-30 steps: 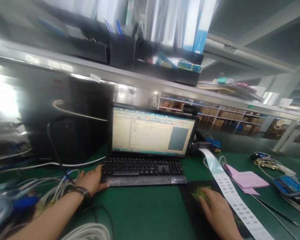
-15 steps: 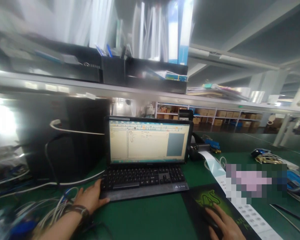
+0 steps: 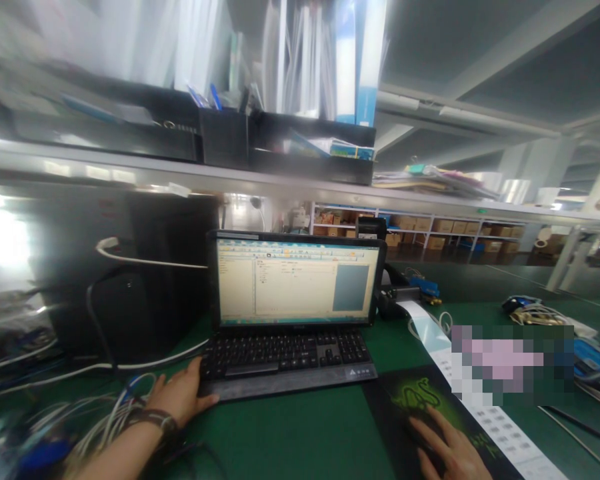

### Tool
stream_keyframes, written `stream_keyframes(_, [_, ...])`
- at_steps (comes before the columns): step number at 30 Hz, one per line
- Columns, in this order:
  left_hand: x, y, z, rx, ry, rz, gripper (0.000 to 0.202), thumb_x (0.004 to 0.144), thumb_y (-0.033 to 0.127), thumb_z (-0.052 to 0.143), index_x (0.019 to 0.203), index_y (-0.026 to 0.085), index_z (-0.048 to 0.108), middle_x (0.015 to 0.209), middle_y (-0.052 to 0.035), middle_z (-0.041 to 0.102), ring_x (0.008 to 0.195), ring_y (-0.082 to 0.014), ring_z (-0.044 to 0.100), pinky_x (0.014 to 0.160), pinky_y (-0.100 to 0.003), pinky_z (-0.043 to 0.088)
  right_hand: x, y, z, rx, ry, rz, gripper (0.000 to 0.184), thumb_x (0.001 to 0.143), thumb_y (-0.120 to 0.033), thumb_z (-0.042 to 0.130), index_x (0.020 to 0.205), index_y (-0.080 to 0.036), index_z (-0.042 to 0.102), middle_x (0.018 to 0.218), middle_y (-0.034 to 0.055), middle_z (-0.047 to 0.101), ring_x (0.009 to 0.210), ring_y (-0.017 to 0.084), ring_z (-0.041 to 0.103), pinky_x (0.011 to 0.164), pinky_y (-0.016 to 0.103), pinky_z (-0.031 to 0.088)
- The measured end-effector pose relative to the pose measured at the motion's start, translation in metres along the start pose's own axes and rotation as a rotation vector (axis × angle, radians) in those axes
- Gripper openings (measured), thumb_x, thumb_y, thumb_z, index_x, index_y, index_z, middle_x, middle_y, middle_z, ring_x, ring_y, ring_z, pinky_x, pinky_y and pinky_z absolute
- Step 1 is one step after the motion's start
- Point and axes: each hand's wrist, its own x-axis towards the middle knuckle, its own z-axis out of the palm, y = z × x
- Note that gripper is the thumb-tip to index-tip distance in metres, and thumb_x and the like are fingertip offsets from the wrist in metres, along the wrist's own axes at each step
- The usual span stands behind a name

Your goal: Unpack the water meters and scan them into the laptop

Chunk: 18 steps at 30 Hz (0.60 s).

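Note:
My left hand (image 3: 180,393) lies open at the front left corner of a black keyboard (image 3: 285,353), holding nothing, with a dark band around the wrist. My right hand (image 3: 450,448) rests on a dark computer mouse (image 3: 423,433) and hides most of it. The mouse sits on a black mouse mat (image 3: 410,413) with a green logo. Above the keyboard, a monitor (image 3: 295,280) displays a software window.
A black computer tower (image 3: 130,313) stands left of the monitor. A bundle of white and blue cables (image 3: 95,427) lies by my left wrist. A white label strip (image 3: 485,420) runs from a small printer (image 3: 400,300). A pixelated patch hides part of the green bench.
The view has levelled and tilted down less than a second ago's, and the scene has shifted. The cable coil near the bottom edge has left view. Both hands stay on the same things.

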Motion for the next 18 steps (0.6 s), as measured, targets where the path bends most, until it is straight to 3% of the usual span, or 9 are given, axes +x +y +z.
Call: stream_keyframes(18, [-0.0017,0.0012,-0.0007,0.01,0.019,0.011,0.084,0.073,0.047,0.054,0.138,0.004,0.022,0.126,-0.0241,0.051,0.118,-0.0334,0.047,0.104,-0.056,0.023,-0.0023,0.0016,0.0031,-0.015,0.012,-0.033,0.037,0.076,-0.04,0.061,0.109,-0.025,0.068,0.115,0.0131,0.06,0.09,0.022,0.066,0.072,0.03,0.058])
